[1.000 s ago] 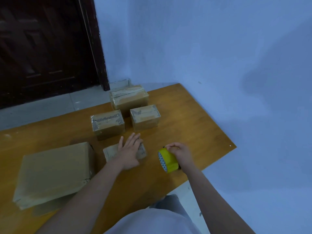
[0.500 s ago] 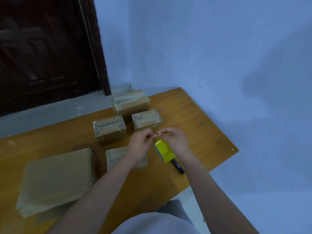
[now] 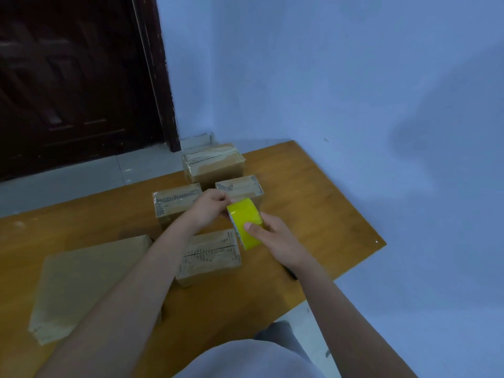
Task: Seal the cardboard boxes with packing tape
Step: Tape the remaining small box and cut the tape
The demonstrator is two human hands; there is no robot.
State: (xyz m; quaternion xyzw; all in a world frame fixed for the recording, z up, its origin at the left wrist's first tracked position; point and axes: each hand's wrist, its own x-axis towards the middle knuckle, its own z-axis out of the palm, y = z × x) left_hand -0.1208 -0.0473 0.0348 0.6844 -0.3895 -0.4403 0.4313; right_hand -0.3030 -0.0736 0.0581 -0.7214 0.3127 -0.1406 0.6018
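**Freeing the tape end — nothing laid on the box yet**

Holding the yellow tape roll (image 3: 245, 223) in the air, just above the far right corner of the nearest small box (image 3: 210, 255). Right hand (image 3: 275, 241) does the holding: its grip is curled round the roll, thumb pressed on the outer face. Left hand (image 3: 210, 211) sits at the roll's upper edge with fingertips pinched together there. Looks like it's picking at the loose end; whether any tape is actually lifted I can't tell.

The nearest box's centre seam looks open and is probably the target. Three more small boxes (image 3: 177, 204) stand behind it on the tabletop (image 3: 313, 203); a large flat box (image 3: 90, 279) lies to the left.

Next move, my read: peel out a length, anchor the end past one edge of the seam, and draw the roll straight along it. Needs the box kept from sliding and the tape kept taut so it doesn't fold onto itself.
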